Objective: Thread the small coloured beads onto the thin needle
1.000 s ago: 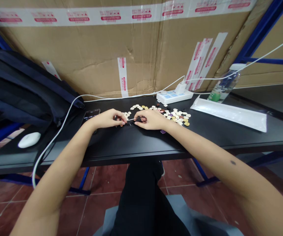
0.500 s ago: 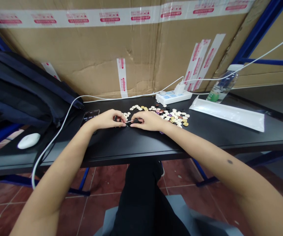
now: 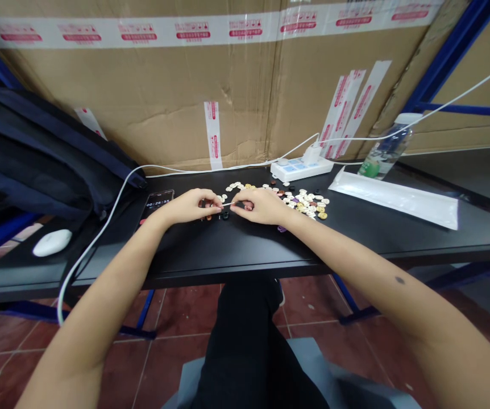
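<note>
My left hand [image 3: 191, 205] and my right hand [image 3: 258, 205] meet over the black table [image 3: 245, 250], both pinched. Between their fingertips runs a thin white string [image 3: 227, 203], held at each end. A dark button [image 3: 225, 215] lies on the table just under the string. A scatter of several small buttons [image 3: 300, 201], mostly white with some coloured ones, spreads to the right of my right hand and behind both hands.
A phone [image 3: 158, 200] lies left of my left hand. A white cable [image 3: 100, 233] crosses to a power strip [image 3: 301, 167]. A dark backpack [image 3: 40, 153] and a white mouse [image 3: 52, 242] sit at the left. A water bottle [image 3: 387, 147] and a white packet [image 3: 394, 196] are at the right. Cardboard boxes [image 3: 211, 85] stand behind.
Both hands have lifted slightly and drawn a little closer. The dark button that sat under my right fingers now lies bare on the table below the string.
</note>
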### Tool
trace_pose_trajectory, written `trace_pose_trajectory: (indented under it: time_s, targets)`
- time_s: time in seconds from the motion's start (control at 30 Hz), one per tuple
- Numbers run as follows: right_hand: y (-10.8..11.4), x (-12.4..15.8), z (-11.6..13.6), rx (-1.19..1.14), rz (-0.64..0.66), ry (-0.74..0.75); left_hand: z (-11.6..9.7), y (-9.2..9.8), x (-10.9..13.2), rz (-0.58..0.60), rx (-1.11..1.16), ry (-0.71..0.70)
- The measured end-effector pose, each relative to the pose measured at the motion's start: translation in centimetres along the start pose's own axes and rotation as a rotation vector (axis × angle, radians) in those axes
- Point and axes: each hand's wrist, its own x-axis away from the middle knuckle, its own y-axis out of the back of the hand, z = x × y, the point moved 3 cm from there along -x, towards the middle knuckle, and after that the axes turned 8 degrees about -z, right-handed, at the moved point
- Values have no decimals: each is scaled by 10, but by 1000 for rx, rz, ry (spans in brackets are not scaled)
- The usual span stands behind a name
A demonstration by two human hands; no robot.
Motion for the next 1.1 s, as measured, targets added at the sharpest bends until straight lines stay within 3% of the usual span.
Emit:
trace_pose_trajectory:
  time_s: [0.2, 0.37, 0.5, 0.67, 0.8, 0.93, 1.1]
  targets:
    - [12, 2, -11, 141, -154, -7, -4, -8, -2, -20, -47, -190]
    - [15, 3, -24, 224, -141, 11, -6, -10, -3, 28, -57, -183]
    - [18, 3, -28, 254, -139, 16, -9, -11, -4, -23, -82, -200]
    - [22, 3, -30, 310, -164, 9, -17, -29, -14, -111, -172, -313]
    - [24, 4, -32, 328, -186, 10, -24, -47, -25, -48, -205, -385]
    - [26, 3, -31, 327, -175, -7, -26, -49, -33, 4, -216, -357]
    - [25, 2, -31, 333, -166, -10, -26, -40, -42, 52, -232, -212]
